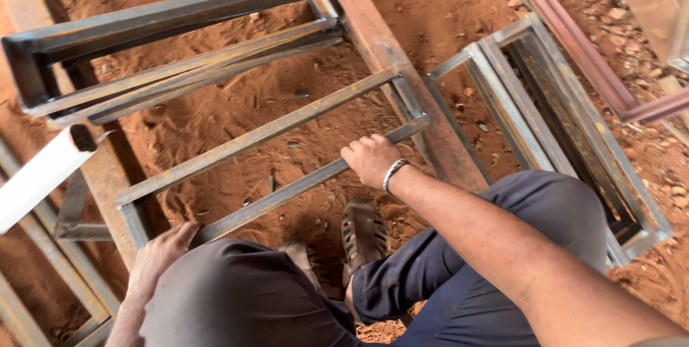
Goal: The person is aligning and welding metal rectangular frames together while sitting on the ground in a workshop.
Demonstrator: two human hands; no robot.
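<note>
The person crouches on the red dirt ground [237,103] with a rectangular steel frame [265,135] lying flat in front of the knees, its far end resting against a rusty steel beam [402,67] that runs away towards the top of the view. The right hand [371,159] is clenched around the frame's near bar, close to the frame's right-hand corner, knuckles up, a metal bracelet [393,173] at the wrist. The left hand [159,252] rests at the frame's near-left corner — fingers laid against the metal, though whether they actually close on it cannot be told, since the knee hides part of it.

Judging from the grip, the frame is being steadied or shifted. To do that well, both hands should stay near opposite corners so the long bars do not twist, and the sandalled feet [362,236] should stay clear of the near bar.

No container shows. A second frame [165,45] lies tilted towards the far-left, a stack of similar frames [552,117] sits on the right, and a white pipe [43,175] juts in at the left edge — all apart from the hands.
</note>
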